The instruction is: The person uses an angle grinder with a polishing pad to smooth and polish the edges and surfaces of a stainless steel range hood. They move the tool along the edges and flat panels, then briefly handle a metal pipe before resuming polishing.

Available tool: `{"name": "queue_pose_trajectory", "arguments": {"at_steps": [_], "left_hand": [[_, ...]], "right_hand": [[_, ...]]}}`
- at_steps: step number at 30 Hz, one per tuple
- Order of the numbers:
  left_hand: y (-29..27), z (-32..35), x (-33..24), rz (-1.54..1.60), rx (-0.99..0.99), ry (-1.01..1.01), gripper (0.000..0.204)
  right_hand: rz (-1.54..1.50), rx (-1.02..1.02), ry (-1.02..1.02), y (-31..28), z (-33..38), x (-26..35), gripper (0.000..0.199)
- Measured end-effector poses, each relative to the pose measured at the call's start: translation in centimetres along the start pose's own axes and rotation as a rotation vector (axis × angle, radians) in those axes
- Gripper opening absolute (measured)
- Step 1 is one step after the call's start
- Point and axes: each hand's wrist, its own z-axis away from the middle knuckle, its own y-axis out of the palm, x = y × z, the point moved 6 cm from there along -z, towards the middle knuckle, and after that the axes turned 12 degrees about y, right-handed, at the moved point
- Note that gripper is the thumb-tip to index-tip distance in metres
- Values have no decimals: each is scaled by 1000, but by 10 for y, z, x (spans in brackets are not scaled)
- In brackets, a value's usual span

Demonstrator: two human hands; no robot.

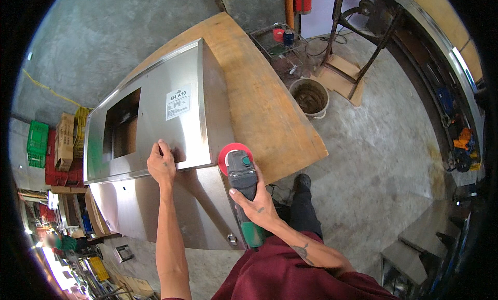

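Note:
A large brushed stainless steel box (155, 134) with a rectangular opening (122, 124) and a white label (178, 101) lies on a wooden board. My left hand (162, 162) is closed at the near edge of its top panel. Whatever those fingers hold, if anything, is hidden. In my right hand (259, 204) is a green and black angle grinder (243, 178), gripped around its body. The grinder's red disc (224, 156) sits at the box's near right corner; whether it touches the steel I cannot tell. Below the edge hangs a sloping steel panel (155, 206) with a round fitting (232, 239).
The wooden board (264, 108) extends right of the box. Beyond it stand a bucket (309, 96), a wire rack (280, 46) and a metal frame stand (358, 46). Crates (37, 143) are stacked at left. A person (57, 242) is at lower left. Steel pieces (415, 253) lie lower right.

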Motion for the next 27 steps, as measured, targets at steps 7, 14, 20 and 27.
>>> {"name": "queue_pose_trajectory", "arguments": {"at_steps": [7, 14, 20, 27], "left_hand": [[-3, -1, 2, 9, 92, -106, 52], [-6, -1, 1, -1, 98, -102, 54], [-2, 0, -1, 10, 104, -100, 55], [0, 0, 3, 9, 105, -102, 54]], "right_hand": [[-315, 120, 179, -2, -3, -3, 93], [-436, 164, 259, 5, -4, -9, 84], [-439, 186, 275, 6, -5, -18, 85], [-436, 196, 261, 6, -3, -13, 83]]}}
